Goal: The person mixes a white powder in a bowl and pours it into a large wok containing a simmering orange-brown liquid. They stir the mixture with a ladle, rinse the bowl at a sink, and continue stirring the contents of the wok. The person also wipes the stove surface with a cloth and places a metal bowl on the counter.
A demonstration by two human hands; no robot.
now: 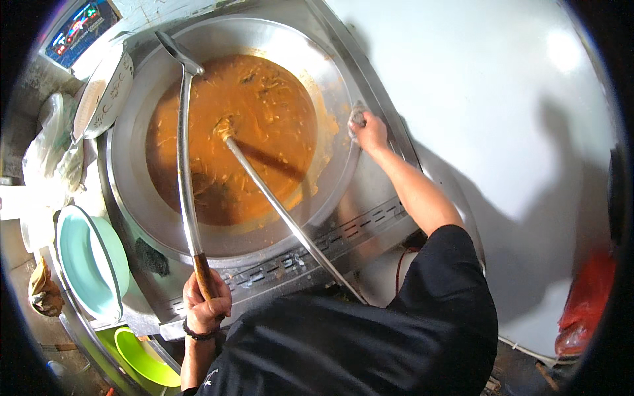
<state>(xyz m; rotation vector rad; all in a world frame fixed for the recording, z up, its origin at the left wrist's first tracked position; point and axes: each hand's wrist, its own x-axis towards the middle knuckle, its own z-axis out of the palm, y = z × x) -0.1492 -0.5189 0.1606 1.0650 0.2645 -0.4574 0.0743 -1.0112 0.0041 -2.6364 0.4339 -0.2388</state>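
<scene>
A wide metal wok (148, 218) set in a steel cooker holds orange-brown broth (267, 114) with bits floating in it. My left hand (207, 302) grips the wooden end of a long-handled metal turner (184, 148), whose blade lies over the wok's far left side. At the wok's right rim, my right hand (371, 129) holds a crumpled grey cloth or scrubber (357, 116). A second long metal handle (292, 222) slants from the broth over the near rim towards my body; its working end is under the surface.
Left of the wok stand a patterned bowl (111, 99), plastic bags (47, 148) and a turquoise basin (111, 257). A lime-green bowl (141, 366) sits lower left. An induction cooker panel (81, 32) is at the upper left. A pale wall-like surface (470, 99) borders the right side.
</scene>
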